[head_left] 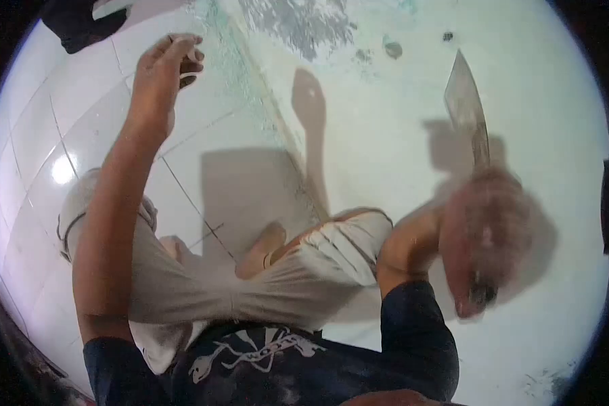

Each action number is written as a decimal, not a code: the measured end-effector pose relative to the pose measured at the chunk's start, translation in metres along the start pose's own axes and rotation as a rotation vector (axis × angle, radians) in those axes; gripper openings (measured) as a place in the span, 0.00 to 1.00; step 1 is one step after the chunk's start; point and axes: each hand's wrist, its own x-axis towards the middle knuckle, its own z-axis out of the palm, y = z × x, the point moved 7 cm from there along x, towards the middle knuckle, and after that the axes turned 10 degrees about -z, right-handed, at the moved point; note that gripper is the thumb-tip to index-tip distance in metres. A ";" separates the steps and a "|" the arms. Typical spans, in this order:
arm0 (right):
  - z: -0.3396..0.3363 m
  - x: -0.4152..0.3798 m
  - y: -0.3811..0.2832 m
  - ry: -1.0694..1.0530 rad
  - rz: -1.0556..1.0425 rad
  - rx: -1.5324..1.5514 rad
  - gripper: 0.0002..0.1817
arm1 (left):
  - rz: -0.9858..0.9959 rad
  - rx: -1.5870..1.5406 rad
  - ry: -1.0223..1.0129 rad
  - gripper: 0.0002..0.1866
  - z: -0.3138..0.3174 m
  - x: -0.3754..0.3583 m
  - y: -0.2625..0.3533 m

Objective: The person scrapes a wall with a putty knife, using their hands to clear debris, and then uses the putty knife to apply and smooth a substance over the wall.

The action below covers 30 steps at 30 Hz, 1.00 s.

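Down at the right of the frame, the person's right hand [486,233] is a blur, wrapped tight around the handle of a big knife [468,111]. The blade is the clearest part of it: broad, pale and worn, rising from the fist to a point in the upper right of the frame, leaning slightly left. The handle itself is lost inside the blurred grip, so nothing can be said of its shape. A dark end shows just below the fist, too smeared to make out.

Over to the upper left, the left hand [164,71] is raised at the end of a long bare forearm, fingers curled loosely inward. Whether anything sits inside that curl cannot be told from here; the hand shows its back and the fingertips fold out of sight.

Between the two arms, in the lower middle, the person is low to the ground, knees bent in light grey shorts [277,284], one bare foot [260,250] tucked in at centre frame. A dark shirt with a pale print [264,352] fills the bottom edge.

Underneath it all, white floor tiles [81,115] spread across the left half, glossy, with a bright glare spot at the left. The right half is a paler surface [386,155] with grey scuffed patches near the top edge. Shadows of the arm and the blade fall across it. A dark shape [81,24] sits in the top left corner, too cut off to name.
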 end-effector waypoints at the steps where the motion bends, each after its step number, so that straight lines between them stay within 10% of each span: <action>1: 0.020 0.018 -0.005 -0.037 0.003 -0.013 0.19 | -0.007 -0.003 -0.007 0.15 0.001 0.000 0.001; 6: 0.098 0.026 0.014 0.030 -0.249 -0.080 0.09 | 0.241 0.136 -0.008 0.16 -0.024 0.022 0.067; 10: 0.097 0.022 0.018 0.140 -0.365 -0.077 0.27 | 0.237 0.167 0.050 0.17 -0.025 0.024 0.068; 30: 0.106 0.020 0.039 0.028 -0.260 -0.120 0.23 | 0.314 0.157 0.067 0.16 -0.033 0.024 0.075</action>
